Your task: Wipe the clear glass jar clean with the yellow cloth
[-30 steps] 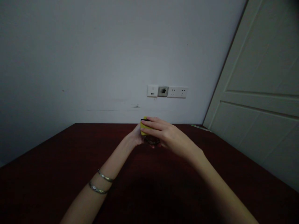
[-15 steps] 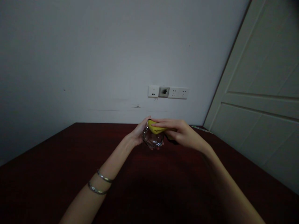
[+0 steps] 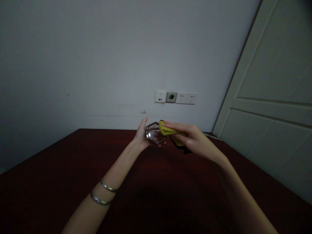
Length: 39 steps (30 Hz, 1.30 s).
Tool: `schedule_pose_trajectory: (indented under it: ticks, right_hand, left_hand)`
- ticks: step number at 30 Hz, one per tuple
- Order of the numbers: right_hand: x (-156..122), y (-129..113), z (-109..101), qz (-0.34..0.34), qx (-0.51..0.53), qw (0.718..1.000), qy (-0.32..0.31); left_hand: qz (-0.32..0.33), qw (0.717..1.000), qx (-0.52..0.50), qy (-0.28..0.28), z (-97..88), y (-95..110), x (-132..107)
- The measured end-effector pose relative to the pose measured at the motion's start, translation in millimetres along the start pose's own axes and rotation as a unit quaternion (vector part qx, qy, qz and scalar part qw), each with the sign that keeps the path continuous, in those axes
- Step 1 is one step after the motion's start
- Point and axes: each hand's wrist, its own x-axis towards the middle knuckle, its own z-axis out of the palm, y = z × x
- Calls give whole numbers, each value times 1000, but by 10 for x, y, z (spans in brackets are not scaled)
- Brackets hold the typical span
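Note:
My left hand (image 3: 142, 137) holds a small clear glass bowl (image 3: 153, 135) with a wavy, faceted rim. Its thumb points up at the left side, and fingertips show beneath the bowl. The bowl is tilted, its round face turned towards me. In my right hand (image 3: 195, 138) is a folded yellow cloth (image 3: 167, 130) with black edging, pinched between the fingers and thumb. The folded end of the cloth lies over the right part of the bowl's rim, while a loose flap hangs below the hand. Both hands are raised above the dark red table.
The dark red tabletop (image 3: 151, 195) reaches back to a pale wall (image 3: 109, 65). A row of wall sockets (image 3: 175, 97) is fixed behind the hands. On the right stands a white panelled door (image 3: 273, 97). A thin pale strip (image 3: 213, 136) lies at the table's back right edge.
The bowl has tipped so more of its face shows, and moved slightly up and left. The cloth has shifted right, covering less of the rim. My left thumb now stands apart from the cloth.

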Motion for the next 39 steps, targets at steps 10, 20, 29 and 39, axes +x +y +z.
schedule_pose_trajectory:
  ticks: [10, 20, 29, 39]
  right_hand:
    - [-6, 87, -71, 77, -42, 995, 54]
    - [69, 265, 155, -116, -154, 980, 40]
    - [65, 226, 299, -94, -202, 975, 19]
    - [69, -17, 455, -23, -201, 979, -36]
  left_hand:
    - [67, 992, -74, 81, -29, 15, 9]
    - [16, 999, -2, 33, 150, -34, -13]
    - [156, 960, -144, 184, 117, -15, -8]
    - [246, 901, -222, 279, 145, -135, -32]
